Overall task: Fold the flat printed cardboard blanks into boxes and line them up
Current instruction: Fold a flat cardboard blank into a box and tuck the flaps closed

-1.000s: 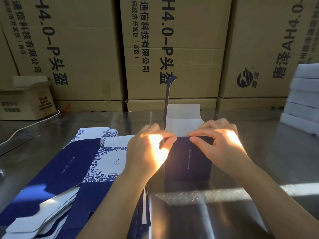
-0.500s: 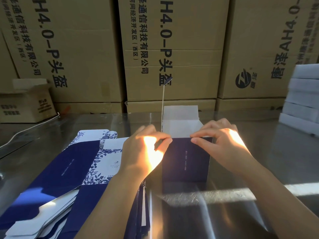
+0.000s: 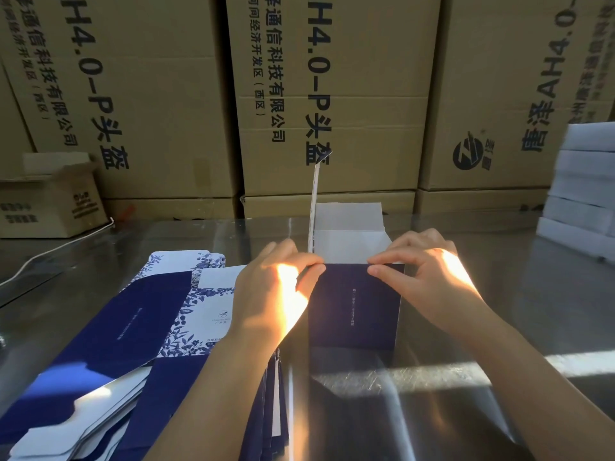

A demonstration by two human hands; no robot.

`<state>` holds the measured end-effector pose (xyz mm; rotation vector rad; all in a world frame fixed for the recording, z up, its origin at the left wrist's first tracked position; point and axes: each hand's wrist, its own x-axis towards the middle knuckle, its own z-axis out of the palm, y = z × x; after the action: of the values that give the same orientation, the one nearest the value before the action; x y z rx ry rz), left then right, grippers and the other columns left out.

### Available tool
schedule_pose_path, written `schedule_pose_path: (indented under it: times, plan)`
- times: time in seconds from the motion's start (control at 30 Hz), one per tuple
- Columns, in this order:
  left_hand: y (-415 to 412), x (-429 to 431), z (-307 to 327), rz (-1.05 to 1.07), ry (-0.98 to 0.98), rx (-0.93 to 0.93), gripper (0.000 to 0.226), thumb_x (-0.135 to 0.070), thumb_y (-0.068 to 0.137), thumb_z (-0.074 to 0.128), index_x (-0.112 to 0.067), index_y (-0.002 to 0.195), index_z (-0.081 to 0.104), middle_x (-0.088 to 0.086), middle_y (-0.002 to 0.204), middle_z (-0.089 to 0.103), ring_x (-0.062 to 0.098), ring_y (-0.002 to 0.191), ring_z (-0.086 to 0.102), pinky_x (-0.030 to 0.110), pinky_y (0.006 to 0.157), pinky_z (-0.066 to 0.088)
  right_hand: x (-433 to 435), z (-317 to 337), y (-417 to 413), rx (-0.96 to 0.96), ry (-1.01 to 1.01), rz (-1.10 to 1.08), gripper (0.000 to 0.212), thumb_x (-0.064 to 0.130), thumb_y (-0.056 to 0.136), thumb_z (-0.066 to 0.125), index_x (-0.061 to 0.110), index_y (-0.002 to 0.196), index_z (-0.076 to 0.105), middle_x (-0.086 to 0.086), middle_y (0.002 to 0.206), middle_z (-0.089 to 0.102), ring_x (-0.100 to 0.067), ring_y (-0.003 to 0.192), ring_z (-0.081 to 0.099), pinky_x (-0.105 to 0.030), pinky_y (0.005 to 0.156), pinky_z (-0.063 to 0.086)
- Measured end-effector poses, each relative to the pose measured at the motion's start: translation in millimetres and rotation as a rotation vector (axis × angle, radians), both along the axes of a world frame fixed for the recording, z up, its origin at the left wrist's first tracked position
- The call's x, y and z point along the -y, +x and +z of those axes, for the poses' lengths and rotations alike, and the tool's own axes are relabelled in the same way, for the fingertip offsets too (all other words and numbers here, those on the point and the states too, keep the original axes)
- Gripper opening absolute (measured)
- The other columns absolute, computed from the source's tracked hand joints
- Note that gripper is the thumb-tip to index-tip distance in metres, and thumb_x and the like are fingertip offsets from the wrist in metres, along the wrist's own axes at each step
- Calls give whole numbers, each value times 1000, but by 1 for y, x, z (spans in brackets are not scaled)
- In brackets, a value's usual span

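**Q:** Hands first: where were they, and what did they hold?

**A:** Both were on one half-folded box (image 3: 354, 304), which stood upright on the table (image 3: 532, 294), just right of centre. The left hand (image 3: 271, 294) pinched the near top-left corner of the dark blue front panel between thumb and fingers. The right hand (image 3: 429, 277) pinched the near top-right corner the same way. Both were closed on the box's top edge, not flat on it.

**Q:** How far along was the box?

**A:** Its walls stood, and the white inside showed at the open top. One tall lid flap (image 3: 314, 201) stuck straight up at the back left, not yet folded down. So the top looked unclosed.

**Q:** And the rest of the blanks?

**A:** A fanned stack of flat blanks (image 3: 139, 327), blue with white floral print, lay on the table to the left, touching or nearly touching the left forearm. No finished row was visible. White stacked items at the far right edge were too blurred to name.

**Q:** How would that card likely handle?

**A:** Light and thin, probably stiff only along its creases. The glossy print may be slippery, and panels could dent or crease if squeezed mid-face. Corners and fold lines seemed the safest places to hold, as the hands did. The tall flap is best pushed near its hinge crease.
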<state>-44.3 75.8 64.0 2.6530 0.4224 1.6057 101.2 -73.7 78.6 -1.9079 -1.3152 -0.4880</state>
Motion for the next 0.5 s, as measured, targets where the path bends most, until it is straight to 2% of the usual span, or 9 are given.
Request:
schedule_pose_path:
  times: [0.1,0.2,0.3,0.4,0.5]
  plan:
    - [-2,-2,1,9,-8,8,6,-20,76,78,-20,82,77,-8,62,41,20,59,52,22,48,38,1,1,1,-24,-4,-6,6,33,86,68,32,86,74,21,86,57,-5,100,38,-24,88,19]
    - [-2,-3,0,2,6,2,5,-19,76,77,-19,82,76,-5,61,48,18,58,52,22,48,37,-1,1,1,-39,-7,11,7,30,87,67,32,83,72,20,86,57,-6,100,41,-27,92,22]
    - [-1,-3,0,8,0,-4,5,-21,77,77,-20,82,76,-5,61,50,16,58,50,21,50,34,-1,1,1,-30,-12,13,8,30,87,66,33,82,71,21,85,56,-5,99,40,-24,89,21]
    - [-1,-4,0,8,-7,-3,5,-21,77,77,-20,81,76,-9,62,44,13,59,47,17,50,29,0,0,3,-42,0,24,7,31,87,67,33,83,72,22,86,56,-3,97,38,-24,89,21]
    - [-1,-4,0,4,-4,-8,4,-21,77,77,-21,81,76,-9,62,43,15,58,49,16,50,30,0,-1,4,-46,12,33,5,33,85,68,34,84,73,19,88,58,-5,99,38,-21,84,19]
